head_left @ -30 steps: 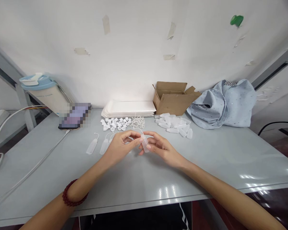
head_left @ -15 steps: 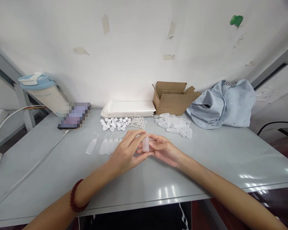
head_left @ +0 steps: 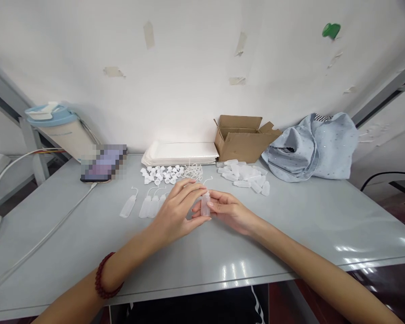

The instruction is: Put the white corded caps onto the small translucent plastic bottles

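Observation:
A small translucent squeeze bottle (head_left: 205, 208) stands upright between my hands above the table, a thin curved tube rising from its neck. My right hand (head_left: 232, 209) pinches the bottle's side between thumb and fingers. At the bottle's top are the fingertips of my left hand (head_left: 178, 207), while its thumb touches the base. Left of my hands lie several similar bottles (head_left: 145, 207) with curved tubes attached; my left hand partly hides that row. Beyond are a pile of white caps (head_left: 161, 174), a heap of loose thin tubes (head_left: 193, 172) and a pile of bottles without tubes (head_left: 245, 173).
Against the wall sit a stack of white packets (head_left: 180, 154), an open cardboard box (head_left: 243, 146) and a light blue cloth bag (head_left: 334, 148). At the left are a phone (head_left: 104, 164) with a white cable (head_left: 54, 234) and a lidded tumbler (head_left: 60, 130).
The tube on the held bottle has swung from pointing nearly straight up to curving rightward. My left fingers have shifted slightly at the bottle's top; the right hand holds nearly the same place.

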`<move>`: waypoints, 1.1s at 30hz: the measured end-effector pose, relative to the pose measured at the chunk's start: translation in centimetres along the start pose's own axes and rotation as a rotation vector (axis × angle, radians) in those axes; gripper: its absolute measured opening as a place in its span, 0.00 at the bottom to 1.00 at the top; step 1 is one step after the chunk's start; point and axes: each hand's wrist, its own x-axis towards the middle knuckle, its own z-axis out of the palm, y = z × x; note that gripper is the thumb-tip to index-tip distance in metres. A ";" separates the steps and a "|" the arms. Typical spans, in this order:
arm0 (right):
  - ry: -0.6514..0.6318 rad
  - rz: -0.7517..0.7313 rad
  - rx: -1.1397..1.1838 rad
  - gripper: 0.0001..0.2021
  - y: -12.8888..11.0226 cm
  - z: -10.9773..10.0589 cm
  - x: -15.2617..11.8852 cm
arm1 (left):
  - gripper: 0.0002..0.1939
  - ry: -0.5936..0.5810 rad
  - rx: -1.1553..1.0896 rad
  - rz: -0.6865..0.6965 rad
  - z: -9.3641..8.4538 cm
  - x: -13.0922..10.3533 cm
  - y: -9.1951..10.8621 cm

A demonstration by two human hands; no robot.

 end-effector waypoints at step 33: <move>0.450 -0.138 -0.516 0.10 -0.1 -1.9 0.3 | 0.19 -0.519 -0.007 -0.320 -3.3 -0.3 -3.2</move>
